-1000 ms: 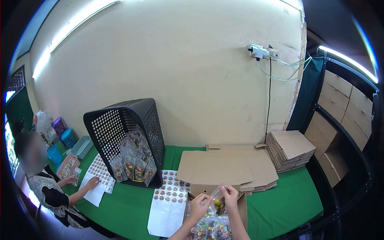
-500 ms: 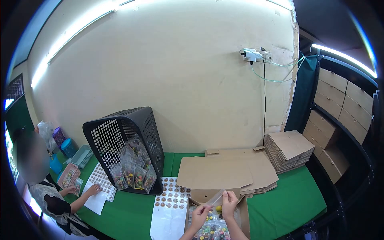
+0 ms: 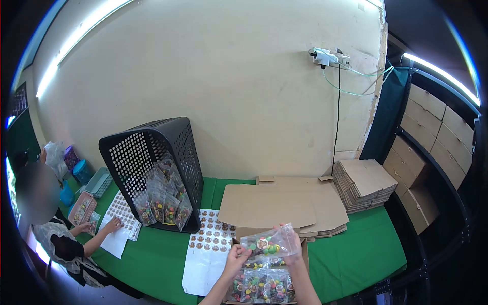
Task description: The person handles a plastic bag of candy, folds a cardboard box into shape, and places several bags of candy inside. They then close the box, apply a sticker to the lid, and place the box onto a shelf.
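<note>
A clear zip bag [image 3: 269, 244] of colourful small pieces, with a round sticker on it, is held between my two hands above an open cardboard box [image 3: 305, 254]. My left hand [image 3: 237, 258] pinches the bag's left end. At the bag's right end my right hand [image 3: 293, 253] has its fingers closed on it, partly behind the plastic. Rows of similar filled bags [image 3: 265, 285] lie inside the box below. A sheet of round stickers [image 3: 208, 254] lies left of the box.
A black perforated basket [image 3: 189, 168] on its side holds more filled bags [image 3: 165, 195]. Flat cardboard [image 3: 269, 206] lies behind the box, with a cardboard stack [image 3: 366, 183] at the right. Another person [image 3: 71, 249] works at the left beside a pink basket [image 3: 82, 208].
The bag between my hands now lies spread out flatter, its sticker showing. My hands have moved apart, the left one leftward and down. The whole view has shifted slightly.
</note>
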{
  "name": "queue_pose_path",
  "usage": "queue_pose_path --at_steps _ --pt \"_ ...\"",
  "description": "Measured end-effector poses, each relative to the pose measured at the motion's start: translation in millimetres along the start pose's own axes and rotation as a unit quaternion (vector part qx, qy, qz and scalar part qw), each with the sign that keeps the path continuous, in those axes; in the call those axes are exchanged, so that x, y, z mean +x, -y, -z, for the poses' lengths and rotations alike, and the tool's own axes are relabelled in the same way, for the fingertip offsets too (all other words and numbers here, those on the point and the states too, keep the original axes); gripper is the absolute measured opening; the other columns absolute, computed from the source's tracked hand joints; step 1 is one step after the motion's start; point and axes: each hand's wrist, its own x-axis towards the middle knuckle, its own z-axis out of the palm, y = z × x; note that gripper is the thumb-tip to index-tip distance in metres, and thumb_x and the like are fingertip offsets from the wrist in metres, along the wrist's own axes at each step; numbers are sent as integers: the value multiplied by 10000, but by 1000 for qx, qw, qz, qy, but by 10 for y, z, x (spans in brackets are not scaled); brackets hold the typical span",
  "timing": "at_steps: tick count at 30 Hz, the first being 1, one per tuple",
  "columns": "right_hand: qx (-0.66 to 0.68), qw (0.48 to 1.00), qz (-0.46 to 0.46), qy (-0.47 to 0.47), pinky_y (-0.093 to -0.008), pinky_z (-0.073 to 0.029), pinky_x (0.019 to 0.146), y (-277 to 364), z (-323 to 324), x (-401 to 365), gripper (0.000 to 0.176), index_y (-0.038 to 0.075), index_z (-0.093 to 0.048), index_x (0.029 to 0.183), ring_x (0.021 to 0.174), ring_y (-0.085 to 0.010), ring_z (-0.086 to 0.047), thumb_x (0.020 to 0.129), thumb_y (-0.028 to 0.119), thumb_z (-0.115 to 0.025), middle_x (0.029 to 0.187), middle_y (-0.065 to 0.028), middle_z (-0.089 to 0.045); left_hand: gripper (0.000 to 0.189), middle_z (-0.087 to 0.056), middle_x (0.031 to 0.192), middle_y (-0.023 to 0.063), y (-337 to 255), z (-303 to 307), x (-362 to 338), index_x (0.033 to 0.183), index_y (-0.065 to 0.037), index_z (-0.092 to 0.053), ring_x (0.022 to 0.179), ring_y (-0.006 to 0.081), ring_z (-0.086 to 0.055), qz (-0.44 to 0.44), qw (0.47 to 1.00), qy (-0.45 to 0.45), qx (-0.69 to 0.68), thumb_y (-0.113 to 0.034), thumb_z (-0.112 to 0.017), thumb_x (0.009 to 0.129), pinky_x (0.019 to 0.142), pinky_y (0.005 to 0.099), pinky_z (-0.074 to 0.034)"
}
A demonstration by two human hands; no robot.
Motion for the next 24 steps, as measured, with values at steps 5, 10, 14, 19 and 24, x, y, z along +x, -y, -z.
queue_pose_path --at_steps 5,10,14,19,24 --pt "-55 984 -156 67 -397 -478 827 84 184 -193 368 10 -446 1197 1024 -281 -550 917 249 -444 1176 -193 -510 276 -590 731 14 -348 51 11 893 -15 -487 621 26 -506 -131 977 -45 159 -122 -703 757 547 180 -417" --pt "-172 962 -203 57 -390 -449 870 -230 331 -384 306 30 -483 1179 1064 -226 -522 892 138 -496 1197 -98 -509 212 -557 602 -3 -575 -77 -145 827 13 -589 524 33 -446 -156 934 -27 322 -193 -640 811 474 197 -357" --pt "-86 967 -232 61 -383 -434 893 -430 337 -527 315 45 -485 1180 1066 -209 -515 876 121 -524 1167 -80 -525 237 -532 547 5 -871 -198 -238 739 14 -599 509 36 -437 -170 895 -1 412 -208 -616 822 457 217 -336" --pt "39 951 -290 95 -349 -454 836 -619 731 -497 372 68 -449 1197 1040 -167 -527 847 112 -568 1151 -43 -527 237 -546 563 9 -900 -212 -252 747 5 -610 520 47 -453 -98 920 27 380 -221 -630 813 466 219 -350" --pt "29 964 -262 32 -335 -476 797 -472 567 -582 355 87 -458 1178 960 -160 -571 843 116 -571 1032 -25 -590 240 -590 618 25 -771 -146 -255 775 7 -613 588 40 -512 -55 910 25 411 -229 -644 807 508 206 -392"
